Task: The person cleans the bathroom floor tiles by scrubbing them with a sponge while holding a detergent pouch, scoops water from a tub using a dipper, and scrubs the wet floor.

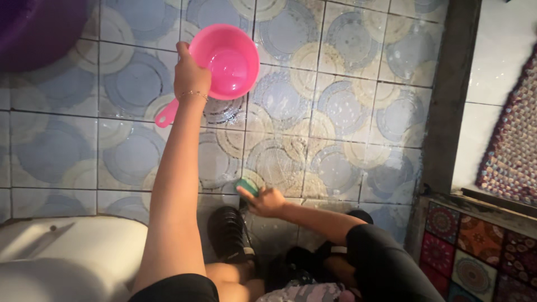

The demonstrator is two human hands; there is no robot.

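Observation:
My left hand (190, 75) grips the handle of a pink plastic water scoop (226, 61), held out above the wet patterned floor tiles (335, 112). The bowl of the scoop faces up and a little water glistens inside. Lower down, my right hand (263, 201) presses a green sponge (246, 185) against the tiled floor, near a black shoe (228, 234). The sponge is mostly covered by my fingers.
A white ceramic fixture (67, 254) fills the bottom left. A purple basin (39, 28) sits at the top left. A dark threshold strip (447, 100) runs down the right, with a crocheted mat (512, 145) and colourful patterned tiles (475, 257) beyond it.

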